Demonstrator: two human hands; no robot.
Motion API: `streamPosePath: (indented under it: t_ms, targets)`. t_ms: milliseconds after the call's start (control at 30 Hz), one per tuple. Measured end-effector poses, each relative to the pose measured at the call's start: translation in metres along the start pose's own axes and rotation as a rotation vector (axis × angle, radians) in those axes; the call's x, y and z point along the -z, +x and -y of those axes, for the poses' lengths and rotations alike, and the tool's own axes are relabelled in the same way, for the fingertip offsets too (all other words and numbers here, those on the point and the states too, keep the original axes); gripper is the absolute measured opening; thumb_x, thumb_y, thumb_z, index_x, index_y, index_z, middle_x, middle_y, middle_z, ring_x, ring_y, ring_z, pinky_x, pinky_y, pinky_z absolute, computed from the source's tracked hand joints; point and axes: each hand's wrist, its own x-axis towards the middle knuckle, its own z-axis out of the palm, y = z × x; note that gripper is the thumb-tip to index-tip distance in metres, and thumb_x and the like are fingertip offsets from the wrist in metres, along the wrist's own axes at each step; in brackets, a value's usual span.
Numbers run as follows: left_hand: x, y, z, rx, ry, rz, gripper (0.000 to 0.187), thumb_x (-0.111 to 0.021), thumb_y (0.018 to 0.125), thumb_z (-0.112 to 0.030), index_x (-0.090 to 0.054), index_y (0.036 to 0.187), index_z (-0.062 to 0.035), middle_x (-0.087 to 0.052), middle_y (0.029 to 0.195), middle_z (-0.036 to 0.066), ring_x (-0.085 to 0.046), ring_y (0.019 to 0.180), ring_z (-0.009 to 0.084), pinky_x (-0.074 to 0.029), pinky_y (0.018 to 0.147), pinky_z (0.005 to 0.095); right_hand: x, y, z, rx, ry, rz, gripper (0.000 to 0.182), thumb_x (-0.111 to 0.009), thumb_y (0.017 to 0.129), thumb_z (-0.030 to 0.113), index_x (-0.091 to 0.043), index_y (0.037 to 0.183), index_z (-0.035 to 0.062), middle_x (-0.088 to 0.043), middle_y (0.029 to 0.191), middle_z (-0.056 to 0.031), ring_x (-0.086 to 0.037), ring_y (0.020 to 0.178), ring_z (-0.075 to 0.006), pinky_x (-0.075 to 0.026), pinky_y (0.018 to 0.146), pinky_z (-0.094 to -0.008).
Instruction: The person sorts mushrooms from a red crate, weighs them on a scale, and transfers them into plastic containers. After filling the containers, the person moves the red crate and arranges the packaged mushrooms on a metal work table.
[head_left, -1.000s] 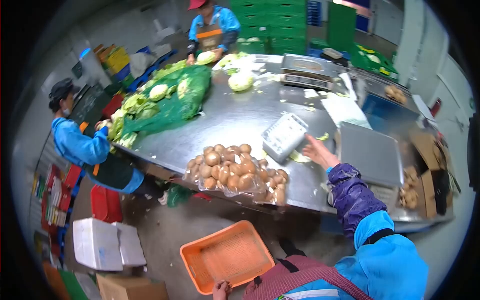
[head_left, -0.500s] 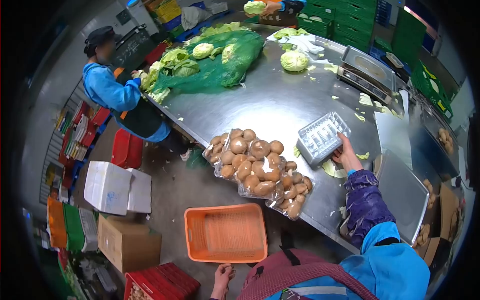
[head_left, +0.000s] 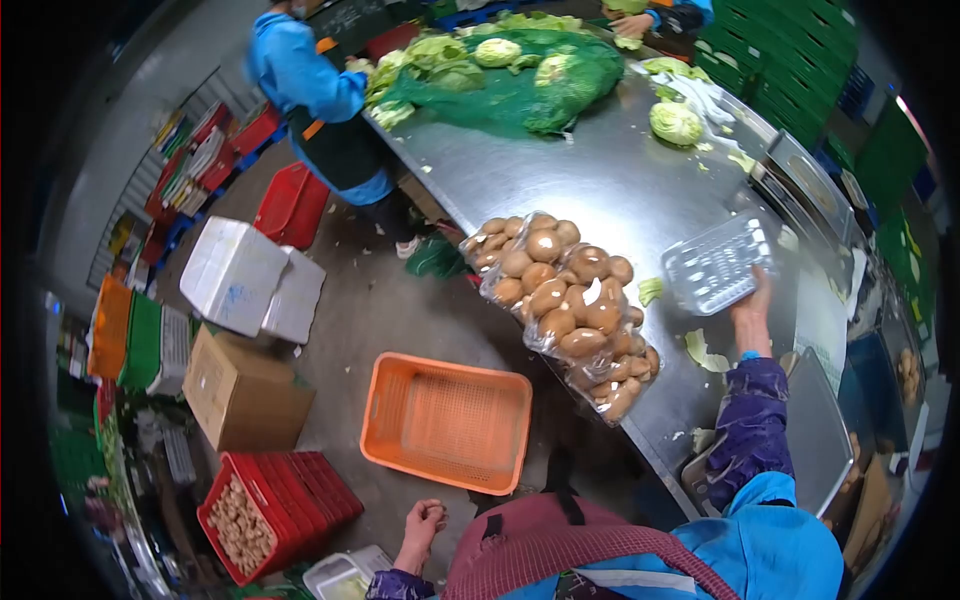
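Note:
My right hand grips a clear plastic tray by its near right edge, over the steel table. To the left of the tray, plastic-wrapped packs of brown mushrooms lie piled along the table edge. A scrap of cabbage leaf rests on the metal just below the tray. Low in the view, my left hand hangs beside my apron with its fingers curled and nothing visible in them. The nearest thing to it is the orange crate on the floor.
Cabbages and a green net cover the far table, where a co-worker in blue stands at left and another person's hand shows. A scale sits at right. A red crate of mushrooms, a cardboard box and white foam boxes stand on the floor.
The view has shifted, so the table scene sits further right. The tray in my right hand has turned and appears flatter. My left hand shows slightly higher and further left, still curled.

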Motion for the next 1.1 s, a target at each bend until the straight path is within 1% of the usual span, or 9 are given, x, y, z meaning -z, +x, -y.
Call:
streamPosePath:
  t_ms: [200, 400, 500, 633, 767, 800, 833, 933, 1100]
  targets:
    - [0.012, -0.007, 0.035, -0.152, -0.082, 0.031, 0.023, -0.057, 0.083, -0.010, -0.054, 0.103, -0.0009, -0.058, 0.084, 0.004, -0.053, 0.070, 0.0089, -0.044, 0.059, 0.0223, 0.088, 0.071, 0.081, 0.561, -0.463, 0.316, 0.050, -0.045, 0.086, 0.026, -0.037, 0.129, 0.0028, -0.044, 0.123, -0.0172, -0.045, 0.109, -0.0283, -0.039, 0.090, -0.0373]
    - [0.045, -0.014, 0.055, -0.247, -0.143, 0.081, 0.034, -0.059, 0.084, -0.026, -0.054, 0.108, -0.0029, -0.060, 0.092, 0.004, -0.054, 0.079, 0.0108, -0.045, 0.063, 0.0234, -0.096, -0.202, 0.014, 0.531, -0.488, 0.278, 0.054, -0.046, 0.084, 0.031, -0.038, 0.129, 0.0025, -0.044, 0.123, -0.0165, -0.046, 0.109, -0.0292, -0.039, 0.091, -0.0386]
    - [0.062, -0.041, 0.042, -0.285, -0.339, 0.248, 0.044, -0.056, 0.086, -0.034, -0.048, 0.119, -0.0063, -0.057, 0.103, 0.007, -0.054, 0.089, 0.0134, -0.046, 0.073, 0.0279, -0.134, -0.308, -0.046, 0.426, -0.531, 0.359, 0.055, -0.047, 0.083, 0.032, -0.038, 0.129, 0.0024, -0.044, 0.123, -0.0162, -0.046, 0.109, -0.0295, -0.039, 0.091, -0.0391]
    - [0.108, -0.093, 0.039, -0.436, -0.555, 0.530, 0.074, -0.053, 0.086, -0.043, -0.014, 0.140, -0.0127, -0.034, 0.133, 0.011, -0.034, 0.122, 0.0225, -0.041, 0.087, 0.0356, -0.138, -0.428, -0.166, -0.327, -0.679, 0.648, 0.063, -0.048, 0.080, 0.042, -0.039, 0.127, 0.0014, -0.046, 0.121, -0.0145, -0.048, 0.107, -0.0302, -0.040, 0.090, -0.0419]
    - [0.177, -0.133, 0.066, -0.643, -0.566, 0.472, 0.086, -0.053, 0.084, -0.047, 0.001, 0.141, -0.0107, -0.013, 0.142, 0.017, -0.014, 0.132, 0.0272, -0.031, 0.099, 0.0365, -0.120, -0.549, -0.282, -0.956, -0.794, 1.040, 0.051, -0.044, 0.083, 0.037, -0.046, 0.119, 0.0008, -0.056, 0.109, -0.0140, -0.056, 0.096, -0.0271, -0.045, 0.086, -0.0389]
    - [0.195, -0.142, 0.078, -0.714, -0.562, 0.342, 0.090, -0.054, 0.084, -0.045, 0.004, 0.140, -0.0055, -0.006, 0.144, 0.019, -0.005, 0.134, 0.0269, -0.018, 0.106, 0.0349, -0.117, -0.581, -0.306, -1.050, -0.810, 1.122, 0.050, -0.043, 0.083, 0.036, -0.046, 0.119, 0.0004, -0.057, 0.108, -0.0147, -0.056, 0.096, -0.0272, -0.045, 0.085, -0.0391]
    - [0.219, -0.159, 0.090, -0.733, -0.631, 0.286, 0.093, -0.056, 0.083, -0.041, 0.007, 0.138, -0.0004, -0.004, 0.143, 0.020, -0.003, 0.134, 0.0260, -0.006, 0.108, 0.0328, -0.111, -0.593, -0.334, -1.093, -0.846, 1.163, 0.048, -0.048, 0.081, 0.030, -0.045, 0.118, -0.0003, -0.055, 0.107, -0.0145, -0.056, 0.095, -0.0268, -0.046, 0.084, -0.0384]
    - [0.267, -0.207, 0.110, -0.623, -0.772, 0.159, 0.096, -0.063, 0.079, -0.036, 0.003, 0.139, -0.0017, -0.012, 0.141, 0.020, -0.014, 0.132, 0.0263, -0.016, 0.106, 0.0331, -0.126, -0.692, -0.354, -1.024, -0.924, 1.449, 0.045, -0.046, 0.080, 0.013, -0.038, 0.121, -0.0014, -0.052, 0.108, -0.0144, -0.055, 0.097, -0.0235, -0.047, 0.083, -0.0350]
    - [0.292, -0.202, 0.151, -0.647, -0.858, -0.092, 0.089, -0.062, 0.078, -0.021, 0.001, 0.138, -0.0005, -0.017, 0.139, 0.019, -0.020, 0.131, 0.0254, -0.019, 0.106, 0.0338, -0.147, -0.787, -0.392, -0.931, -1.165, 1.789, 0.050, -0.053, 0.079, 0.014, -0.035, 0.121, -0.0048, -0.049, 0.109, -0.0155, -0.052, 0.098, -0.0211, -0.045, 0.083, -0.0322]
